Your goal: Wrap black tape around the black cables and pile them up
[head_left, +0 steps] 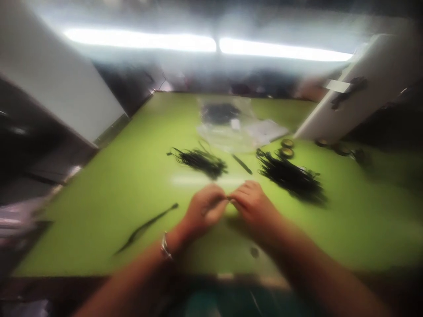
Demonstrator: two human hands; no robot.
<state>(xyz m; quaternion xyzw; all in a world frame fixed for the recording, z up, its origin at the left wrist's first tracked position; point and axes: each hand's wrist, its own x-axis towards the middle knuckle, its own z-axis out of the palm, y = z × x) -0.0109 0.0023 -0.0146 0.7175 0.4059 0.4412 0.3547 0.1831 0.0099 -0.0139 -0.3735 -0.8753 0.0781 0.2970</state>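
Observation:
My left hand [206,206] and my right hand [250,200] meet fingertip to fingertip above the green table [139,171]. Both are closed in a pinch on something small and dark between them, too small and blurred to name. Just beyond my left hand lies a bundle of thin black cords [200,161]. A larger bundle of black cords [291,176] is to the right, past my right hand. Between the bundles rests a slim dark tool [242,164], its kind unclear. One black strip or cord [147,226] lies alone, left of my left wrist.
At the back, a clear plastic bag [221,113] holds dark items, with a white packet [269,130] beside it. Two round tape rolls [287,152] sit near the right bundle. White panels [343,88] rise at both sides; bright tube lights [142,40] hang above.

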